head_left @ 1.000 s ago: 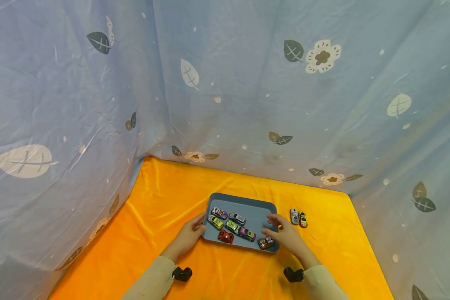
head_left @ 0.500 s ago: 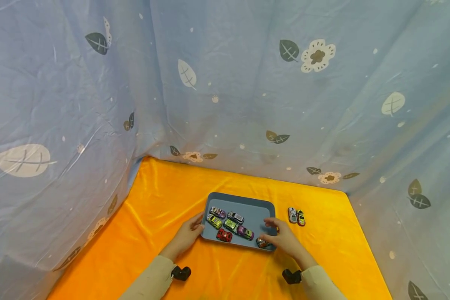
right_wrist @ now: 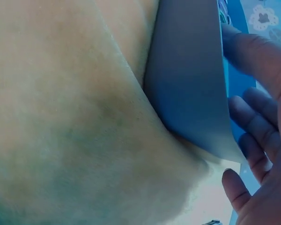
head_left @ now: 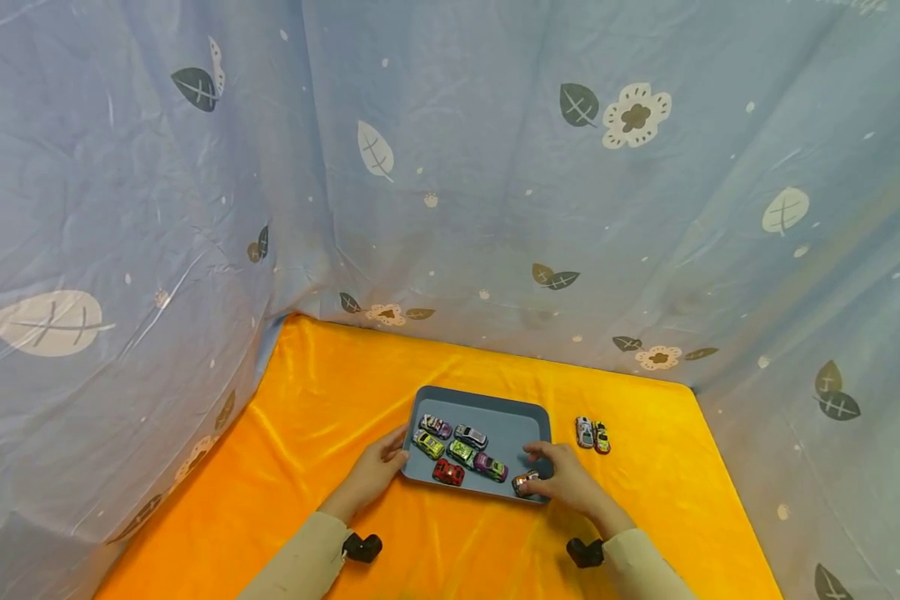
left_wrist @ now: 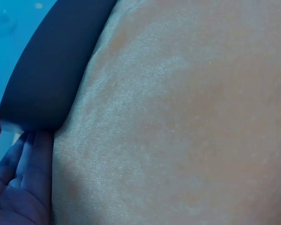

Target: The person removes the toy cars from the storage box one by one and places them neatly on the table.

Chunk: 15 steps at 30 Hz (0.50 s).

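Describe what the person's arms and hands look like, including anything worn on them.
The left sleeve and right sleeve are plain pale beige and end short of the hands. By each cuff juts a small, angular black device. The left hand and right hand are ungloved. No cables show.

L fingers straight, R fingers prob. bent

No text, label, brand, number or sign readable in any view. Body graphics blurred, too small to read on yellow toy car, lime-green toy car, purple-and-green toy car, silver toy car, orange toy car; likewise on white toy car, yellow-and-red toy car outside tray.
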{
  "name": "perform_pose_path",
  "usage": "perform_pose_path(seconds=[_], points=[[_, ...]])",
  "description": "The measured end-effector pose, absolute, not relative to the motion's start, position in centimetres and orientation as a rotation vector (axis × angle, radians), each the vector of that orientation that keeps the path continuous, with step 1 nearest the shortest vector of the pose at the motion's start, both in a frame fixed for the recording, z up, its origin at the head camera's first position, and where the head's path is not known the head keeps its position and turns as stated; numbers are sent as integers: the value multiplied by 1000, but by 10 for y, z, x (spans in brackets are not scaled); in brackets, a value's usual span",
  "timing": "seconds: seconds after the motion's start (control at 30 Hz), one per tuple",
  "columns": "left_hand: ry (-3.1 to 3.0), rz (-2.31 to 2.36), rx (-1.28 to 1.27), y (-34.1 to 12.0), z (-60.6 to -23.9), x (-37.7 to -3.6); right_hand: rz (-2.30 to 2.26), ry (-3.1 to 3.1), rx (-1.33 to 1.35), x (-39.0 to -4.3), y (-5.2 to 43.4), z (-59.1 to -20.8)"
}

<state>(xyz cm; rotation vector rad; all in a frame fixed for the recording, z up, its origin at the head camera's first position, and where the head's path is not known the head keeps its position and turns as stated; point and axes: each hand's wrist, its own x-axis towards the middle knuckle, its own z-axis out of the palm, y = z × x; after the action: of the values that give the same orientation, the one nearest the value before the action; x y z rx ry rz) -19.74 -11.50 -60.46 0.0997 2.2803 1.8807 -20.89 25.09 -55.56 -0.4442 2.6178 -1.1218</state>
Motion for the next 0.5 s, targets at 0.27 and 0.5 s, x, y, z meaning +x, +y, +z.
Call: perform_pose_path(seconds=[0.27, 0.5], points=[[2243, 1903, 116, -115, -601, -196, -884, 2727, -486, -208, 248, -552], [2233, 1918, 134, -115, -600, -195, -754, 2804, -547, -211, 245, -557]])
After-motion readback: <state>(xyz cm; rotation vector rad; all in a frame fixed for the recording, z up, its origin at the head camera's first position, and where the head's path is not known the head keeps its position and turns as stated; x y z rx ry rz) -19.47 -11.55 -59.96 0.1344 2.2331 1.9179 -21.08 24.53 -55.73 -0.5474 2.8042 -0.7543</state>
